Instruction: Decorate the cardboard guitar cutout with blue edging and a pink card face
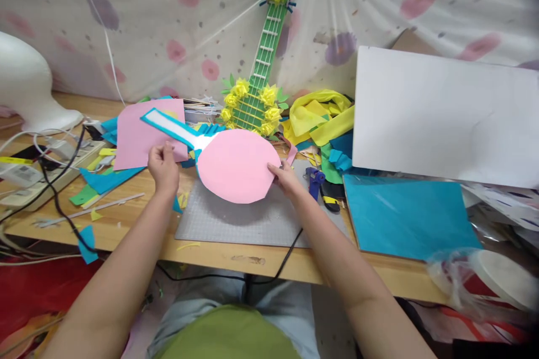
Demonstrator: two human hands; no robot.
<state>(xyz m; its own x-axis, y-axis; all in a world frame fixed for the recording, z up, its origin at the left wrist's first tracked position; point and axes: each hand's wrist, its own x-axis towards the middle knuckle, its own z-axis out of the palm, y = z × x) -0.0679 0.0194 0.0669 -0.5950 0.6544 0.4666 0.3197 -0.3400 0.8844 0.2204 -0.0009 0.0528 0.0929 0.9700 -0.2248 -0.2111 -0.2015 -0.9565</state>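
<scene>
A guitar-shaped paper craft is held over the grey cutting mat [227,227]. Its body is a pink oval sheet [238,165], and its white neck [174,128] has blue edges and slants to the upper left. My right hand [287,176] grips the oval's right edge, thumb on top, other fingers partly hidden. Just below the neck, my left hand [164,165] is closed with thumb and fingertips pinched together; whatever it holds, if anything, is too small to make out. Behind it lies a pink sheet [135,134].
A finished green guitar craft [267,47] with yellow flowers leans against the curtain. A blue glue gun [314,180] lies right of the mat. Further right are a white board [442,118] and a blue board [408,213]. Power strip [80,160], cables and paper scraps lie left.
</scene>
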